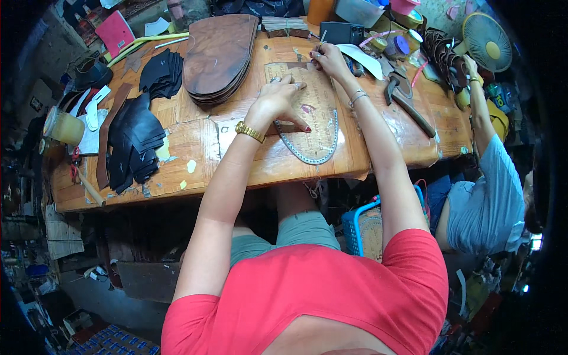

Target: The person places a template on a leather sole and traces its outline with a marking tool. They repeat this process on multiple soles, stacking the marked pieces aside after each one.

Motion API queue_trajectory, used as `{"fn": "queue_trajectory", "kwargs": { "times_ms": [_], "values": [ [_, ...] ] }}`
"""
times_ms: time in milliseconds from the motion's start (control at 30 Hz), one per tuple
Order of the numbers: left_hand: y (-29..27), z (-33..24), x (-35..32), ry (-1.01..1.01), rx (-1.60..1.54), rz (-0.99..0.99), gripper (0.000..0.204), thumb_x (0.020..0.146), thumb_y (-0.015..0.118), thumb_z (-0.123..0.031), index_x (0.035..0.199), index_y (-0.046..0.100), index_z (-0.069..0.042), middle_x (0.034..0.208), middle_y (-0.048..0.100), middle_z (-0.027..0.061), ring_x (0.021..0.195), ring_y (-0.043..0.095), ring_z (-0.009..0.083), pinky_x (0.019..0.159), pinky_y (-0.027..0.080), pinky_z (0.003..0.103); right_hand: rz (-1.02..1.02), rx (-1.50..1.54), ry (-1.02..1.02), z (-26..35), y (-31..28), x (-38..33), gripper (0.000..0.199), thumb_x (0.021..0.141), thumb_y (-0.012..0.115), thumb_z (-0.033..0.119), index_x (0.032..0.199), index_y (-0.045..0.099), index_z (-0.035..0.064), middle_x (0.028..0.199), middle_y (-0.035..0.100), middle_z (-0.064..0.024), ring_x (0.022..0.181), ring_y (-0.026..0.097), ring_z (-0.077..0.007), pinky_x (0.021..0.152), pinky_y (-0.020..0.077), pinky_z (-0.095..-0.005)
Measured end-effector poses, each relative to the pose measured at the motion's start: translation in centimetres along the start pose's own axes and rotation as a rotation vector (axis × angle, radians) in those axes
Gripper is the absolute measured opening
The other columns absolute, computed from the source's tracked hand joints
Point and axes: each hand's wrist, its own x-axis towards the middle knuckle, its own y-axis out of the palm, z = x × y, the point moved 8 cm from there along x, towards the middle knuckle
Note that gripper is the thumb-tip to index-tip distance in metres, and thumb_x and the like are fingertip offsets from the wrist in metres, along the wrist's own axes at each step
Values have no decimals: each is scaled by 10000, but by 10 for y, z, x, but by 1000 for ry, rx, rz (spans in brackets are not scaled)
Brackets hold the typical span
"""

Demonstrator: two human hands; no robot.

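Note:
A tan, tongue-shaped template with printing and a row of small holes along its rounded edge lies flat on the wooden table. My left hand presses on its left side, thumb and fingers spread; dark brown material shows beside the thumb. At the template's far right corner, my right hand is closed in a pinch around a thin, light-coloured stick-like tool, which points upward. The tool's lower end is hidden by the fingers.
Brown leather pieces are stacked left of the template, with black leather pieces farther left. A hammer lies to the right. Jars and a black phone-like box stand behind. At far right, a co-worker's arm reaches toward brown straps.

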Motion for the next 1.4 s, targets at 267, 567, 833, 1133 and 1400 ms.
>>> {"fn": "queue_trajectory", "kwargs": {
  "times_ms": [267, 567, 833, 1133, 1400],
  "values": [
    [4, 0, 4, -2, 33, 5, 1091, 417, 806, -640, 1332, 493, -135, 1210, 511, 172, 1158, 501, 352, 945, 415, 411, -100, -25, -1, -16, -43, -29, 192, 853, 614, 152, 830, 657, -34, 685, 660, -138, 583, 641, -191, 558, 504, -325],
    [10, 7, 5, -16, 38, -5, 1140, 398, 799, -668, 1357, 473, -145, 1327, 460, 196, 1234, 454, 362, 1017, 378, 407, -138, 563, -26, 25, -57, -126, 312, 991, 471, 234, 899, 620, -24, 732, 642, -71, 523, 562, -84, 498, 453, -214],
    [7, 1, 5, -66, 37, 69, 1184, 381, 822, -643, 1373, 449, -115, 1412, 393, 195, 1279, 424, 329, 1049, 362, 366, -139, 567, 109, 16, -41, -176, 327, 1002, 454, 262, 885, 592, -11, 683, 602, -50, 476, 513, -60, 460, 403, -185],
    [7, 0, 10, -94, 41, 85, 1153, 379, 851, -587, 1351, 471, -97, 1371, 459, 159, 1247, 471, 292, 1032, 393, 356, -254, 129, -207, 45, -40, -176, 258, 982, 484, 192, 874, 591, -16, 643, 601, -83, 528, 561, -114, 506, 447, -271],
    [12, 5, 13, -126, 61, 86, 1149, 364, 857, -575, 1352, 477, -129, 1375, 463, 133, 1240, 481, 285, 1024, 406, 359, -189, 84, -147, 45, -38, -179, 261, 986, 481, 206, 889, 599, -6, 665, 607, -23, 572, 563, -87, 514, 457, -249]
  ]
}}
